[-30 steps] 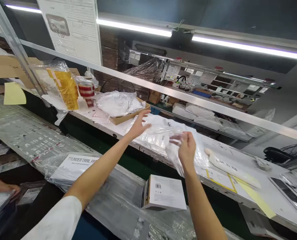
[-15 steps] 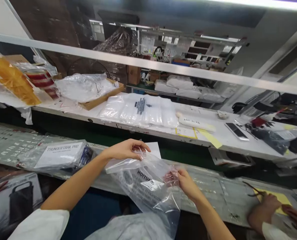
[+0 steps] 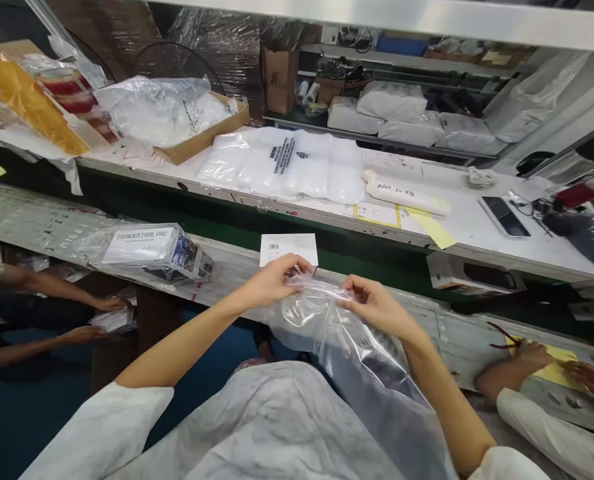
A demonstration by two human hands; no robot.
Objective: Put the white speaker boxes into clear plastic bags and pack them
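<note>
A clear plastic bag (image 3: 357, 360) with printed text hangs in front of my body, its top edge stretched between both hands. My left hand (image 3: 279, 280) pinches one side of that edge. Close by on the right, my right hand (image 3: 374, 303) has its fingers closed on the other side. Just beyond my left hand, a white box (image 3: 287, 249) with a barcode label stands on the grey conveyor. Farther left lies a plastic-wrapped box (image 3: 147, 247) printed "THUNDER TRAIL PRO".
The white shelf (image 3: 457, 240) beyond holds a stack of plastic bags (image 3: 281, 163), a white roll, a phone (image 3: 504, 217) and a cardboard tray (image 3: 207, 137). Other people's hands are at the left and at a yellow sheet (image 3: 559, 367) on the right.
My hands have come closer together, and the bag now hangs down to the right. The view has shifted, showing more of the white box. At the left, the co-worker's box is out of view.
</note>
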